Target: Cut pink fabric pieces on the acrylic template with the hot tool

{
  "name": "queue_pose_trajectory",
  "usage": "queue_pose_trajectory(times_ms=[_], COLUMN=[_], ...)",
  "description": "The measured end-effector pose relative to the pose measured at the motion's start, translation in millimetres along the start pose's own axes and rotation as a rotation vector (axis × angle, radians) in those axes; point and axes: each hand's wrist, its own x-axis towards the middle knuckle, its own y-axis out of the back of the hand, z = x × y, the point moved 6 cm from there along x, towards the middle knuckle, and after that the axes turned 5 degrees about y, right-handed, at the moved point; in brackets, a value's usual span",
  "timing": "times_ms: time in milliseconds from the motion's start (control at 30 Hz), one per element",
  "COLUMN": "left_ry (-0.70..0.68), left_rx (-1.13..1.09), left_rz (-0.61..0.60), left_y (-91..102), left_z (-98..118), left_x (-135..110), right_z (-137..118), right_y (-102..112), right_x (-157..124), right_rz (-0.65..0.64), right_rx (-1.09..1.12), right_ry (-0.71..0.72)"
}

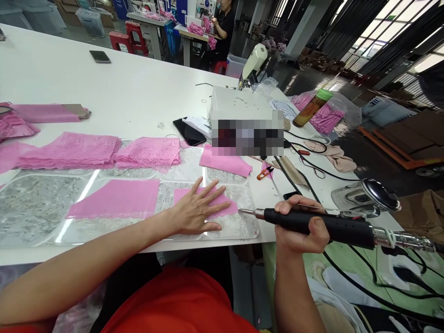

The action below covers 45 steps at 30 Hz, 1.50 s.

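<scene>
My left hand point(197, 209) lies flat with fingers spread on a small pink lace piece point(227, 207) on a clear plastic sheet point(239, 226). My right hand point(301, 225) is closed around the black handle of a hot cutting tool point(333, 225). Its metal tip point(247, 212) points left at the right edge of that lace piece. A larger pink lace piece point(116, 199) lies on the sheet to the left of my left hand.
Stacks of pink lace point(69, 150) point(149, 152) lie further back on the white table point(132, 92), with another pink piece point(225, 163), orange snips point(265, 173), a black phone point(189, 132), a metal iron rest point(364, 196), cables and a sewing machine point(255, 62). A person sits at a far table.
</scene>
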Motion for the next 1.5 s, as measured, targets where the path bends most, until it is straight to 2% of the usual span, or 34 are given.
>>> queue_pose_trajectory(times_ms=[633, 1133, 1233, 1367, 1500], left_ry=[-0.021, -0.005, 0.006, 0.021, 0.073], left_rx=[0.042, -0.016, -0.038, -0.083, -0.123], left_rz=[0.021, 0.021, 0.003, -0.035, -0.038], left_y=[0.3, -0.5, 5.2, 22.8, 42.5], left_z=[1.0, -0.3, -1.0, -6.8, -23.5], left_x=[-1.2, -1.8, 0.4, -0.5, -23.3], right_z=[1.4, 0.7, -3.1, -9.3, -10.1], right_y=[-7.7, -9.2, -8.1, -8.3, -8.7], right_x=[-1.4, -1.1, 0.6, 2.0, 0.2], right_rz=[-0.030, -0.019, 0.007, 0.020, 0.040], right_rx=[-0.009, -0.049, -0.065, -0.058, -0.060], right_ry=[-0.003, -0.011, 0.004, 0.012, -0.022])
